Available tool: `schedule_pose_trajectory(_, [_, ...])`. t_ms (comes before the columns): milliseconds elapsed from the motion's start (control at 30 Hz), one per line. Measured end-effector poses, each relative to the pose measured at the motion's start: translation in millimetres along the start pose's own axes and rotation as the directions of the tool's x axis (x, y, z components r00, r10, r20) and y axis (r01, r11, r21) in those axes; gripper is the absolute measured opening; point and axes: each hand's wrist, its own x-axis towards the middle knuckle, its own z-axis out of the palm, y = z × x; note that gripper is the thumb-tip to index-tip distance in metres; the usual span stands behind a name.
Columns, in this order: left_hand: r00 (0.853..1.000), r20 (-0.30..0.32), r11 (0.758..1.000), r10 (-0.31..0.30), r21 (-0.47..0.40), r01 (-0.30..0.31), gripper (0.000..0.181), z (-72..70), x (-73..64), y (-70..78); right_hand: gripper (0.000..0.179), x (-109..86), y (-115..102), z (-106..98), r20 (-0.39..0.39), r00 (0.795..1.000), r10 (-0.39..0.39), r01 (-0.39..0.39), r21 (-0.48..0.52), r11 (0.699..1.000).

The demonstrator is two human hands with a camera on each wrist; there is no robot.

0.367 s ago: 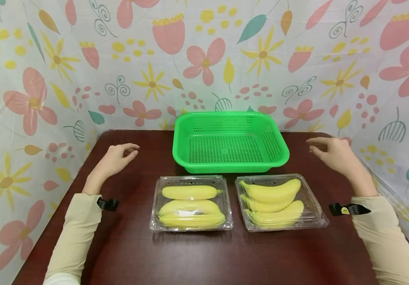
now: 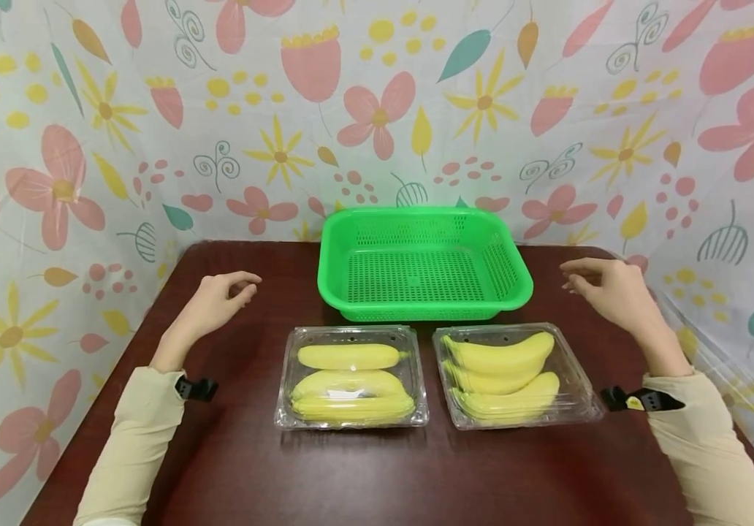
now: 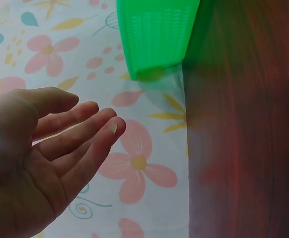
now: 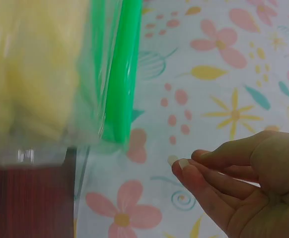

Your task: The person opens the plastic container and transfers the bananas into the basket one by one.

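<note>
Green basket (image 2: pixel 426 305) | clear left box (image 2: pixel 419 387), clear right box (image 2: pixel 577 387) in front | left hand (image 2: pixel 219 297), right hand (image 2: pixel 616 291) loosely curled, empty

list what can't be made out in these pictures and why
Head: number of bananas in the left box, overlap and glare.
Left wrist: rest of the green basket, cut off by the top edge.
Right wrist: bananas, blurred, cut off by top and left edges.

Your left hand (image 2: pixel 218 298) and right hand (image 2: pixel 619 291) shift slightly inward.
Both hands' fingertips (image 2: pixel 245 277) now sit a little nearer the green basket (image 2: pixel 327 267); your sleeve cuffs (image 2: pixel 153 398) and wrist cameras (image 2: pixel 202 389) appear lower in the head view.
</note>
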Motion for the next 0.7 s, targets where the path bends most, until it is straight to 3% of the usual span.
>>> schedule_pose_trajectory(333, [0.998, -0.046, 0.998, 0.049, -0.024, -0.051, 0.023, 3.3, -19.4, 12.8, 0.02, -13.3, -25.6, 2.2, 0.061, 0.997, 0.056, -0.062, 0.105, 0.993])
schedule_pose_trajectory(600, [0.995, -0.052, 0.995, 0.088, -0.05, -0.09, 0.009, 8.0, -32.9, 25.8, 0.021, -22.1, -42.1, 3.8, 0.106, 0.993, 0.05, -0.062, 0.116, 0.991])
schedule_pose_trajectory(700, [0.993, -0.044, 0.993, 0.105, -0.058, -0.108, 0.006, 9.5, -39.9, 32.2, 0.022, -25.2, -50.0, 5.4, 0.117, 0.993, 0.013, -0.027, 0.124, 0.992])
